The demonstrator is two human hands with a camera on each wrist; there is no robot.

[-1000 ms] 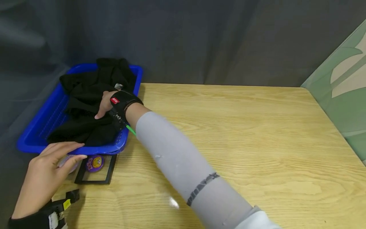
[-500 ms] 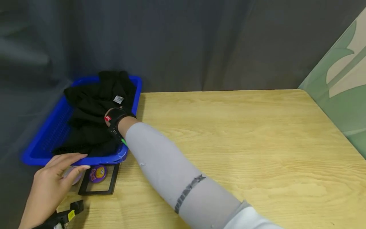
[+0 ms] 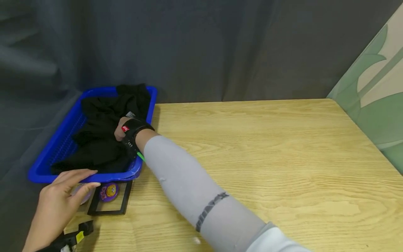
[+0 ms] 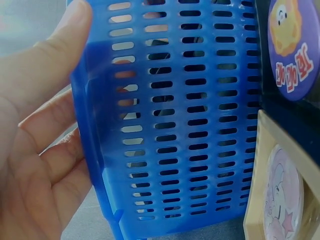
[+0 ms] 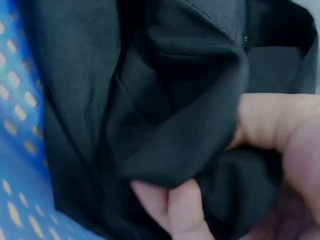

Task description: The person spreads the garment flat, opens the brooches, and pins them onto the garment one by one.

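A light wooden desk (image 3: 267, 150) is set against a dark grey curtain (image 3: 195, 45), and at its far left corner a blue perforated basket (image 3: 59, 147) is filled with a crumpled black garment (image 3: 100, 140). The garment is gripped inside the basket by the right hand (image 3: 121, 127), whose fingers (image 5: 175, 210) are curled into the cloth. The basket's near rim is touched by the straight fingers of the left hand (image 3: 59, 199), just beside a black frame (image 3: 108, 199) bearing a purple badge (image 3: 108, 191).
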